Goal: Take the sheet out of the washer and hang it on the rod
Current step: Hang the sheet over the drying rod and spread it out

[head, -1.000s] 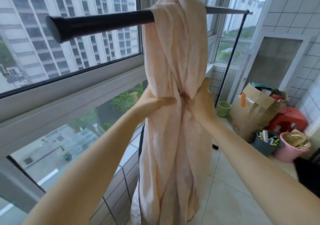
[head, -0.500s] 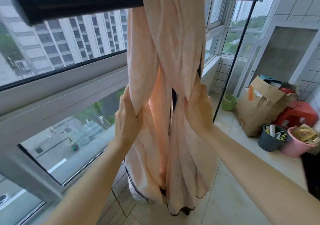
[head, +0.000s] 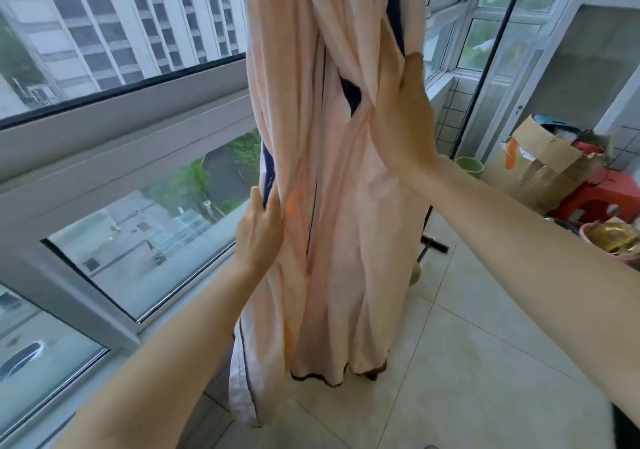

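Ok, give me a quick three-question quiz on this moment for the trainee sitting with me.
1. True or false: only one hand touches the sheet.
2. Which hand is higher up on the sheet? A) left hand B) right hand C) both level.
3. What colour is the trim along the sheet's edge?

Key:
1. False. Both hands are on it.
2. B. The left hand grips the edge lower down.
3. Dark blue.
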Available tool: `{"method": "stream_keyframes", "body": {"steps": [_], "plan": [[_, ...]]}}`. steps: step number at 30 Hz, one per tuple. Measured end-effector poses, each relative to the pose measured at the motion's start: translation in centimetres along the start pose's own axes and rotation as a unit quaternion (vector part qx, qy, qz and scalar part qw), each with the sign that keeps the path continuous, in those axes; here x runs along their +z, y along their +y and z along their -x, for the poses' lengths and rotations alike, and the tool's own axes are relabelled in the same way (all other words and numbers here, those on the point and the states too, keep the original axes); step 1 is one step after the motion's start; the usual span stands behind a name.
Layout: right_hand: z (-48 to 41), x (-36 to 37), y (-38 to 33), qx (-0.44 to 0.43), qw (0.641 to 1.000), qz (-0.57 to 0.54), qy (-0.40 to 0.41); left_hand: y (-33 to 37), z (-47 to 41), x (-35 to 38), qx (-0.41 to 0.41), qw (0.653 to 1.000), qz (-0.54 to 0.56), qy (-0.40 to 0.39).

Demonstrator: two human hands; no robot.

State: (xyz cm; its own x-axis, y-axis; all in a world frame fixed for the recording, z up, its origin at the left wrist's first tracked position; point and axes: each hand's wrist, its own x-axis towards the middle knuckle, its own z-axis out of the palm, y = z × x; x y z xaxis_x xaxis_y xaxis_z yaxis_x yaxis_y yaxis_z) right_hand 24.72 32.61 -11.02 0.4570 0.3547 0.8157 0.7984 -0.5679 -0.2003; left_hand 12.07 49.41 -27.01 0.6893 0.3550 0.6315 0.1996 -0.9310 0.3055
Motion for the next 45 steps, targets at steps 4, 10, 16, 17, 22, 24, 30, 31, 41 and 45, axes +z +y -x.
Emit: {"method": "stream_keyframes", "body": {"steps": [4, 10, 16, 17, 22, 24, 30, 31, 41, 45], "plan": [[0.6, 0.2, 0.2, 0.027, 1.000, -0.005, -0.013, -1.2, -1.1, -1.2, -0.005, 1.000, -0.009, -0.014], [2.7, 1.3, -1.5, 0.055, 0.997, -0.046, -0.037, -1.7, -2.9, -1.8, -0.012, 0.997, 0.054, -0.051], [5.4, 1.6, -1.9, 0.046, 0.996, -0.048, -0.066, -0.1, -3.9, -1.3, -0.012, 0.993, 0.119, -0.023], [6.2, 1.7, -1.7, 0.050, 0.994, -0.057, -0.079, 0.5, -4.2, -1.5, -0.004, 0.991, 0.132, -0.016], [8.8, 2.3, -1.5, 0.060, 0.987, -0.087, -0.118, 3.4, -5.5, -2.1, 0.018, 0.984, 0.176, 0.013], [9.1, 2.4, -1.8, 0.078, 0.985, -0.099, -0.118, 3.7, -5.7, -2.0, 0.025, 0.984, 0.175, 0.012], [8.6, 2.3, -2.0, 0.058, 0.986, -0.089, -0.126, 3.2, -4.6, -0.3, 0.017, 0.989, 0.143, 0.018], [8.4, 2.2, -1.9, 0.052, 0.987, -0.084, -0.124, 3.5, -4.2, 0.2, 0.018, 0.990, 0.137, 0.014], [7.4, -0.1, -0.5, 0.034, 0.994, -0.074, -0.076, 3.8, -2.1, 2.1, 0.039, 0.989, 0.140, -0.030], [7.8, 0.0, -0.3, 0.050, 0.993, -0.065, -0.088, 3.7, -4.5, 2.0, 0.013, 0.983, 0.159, -0.095]]}}
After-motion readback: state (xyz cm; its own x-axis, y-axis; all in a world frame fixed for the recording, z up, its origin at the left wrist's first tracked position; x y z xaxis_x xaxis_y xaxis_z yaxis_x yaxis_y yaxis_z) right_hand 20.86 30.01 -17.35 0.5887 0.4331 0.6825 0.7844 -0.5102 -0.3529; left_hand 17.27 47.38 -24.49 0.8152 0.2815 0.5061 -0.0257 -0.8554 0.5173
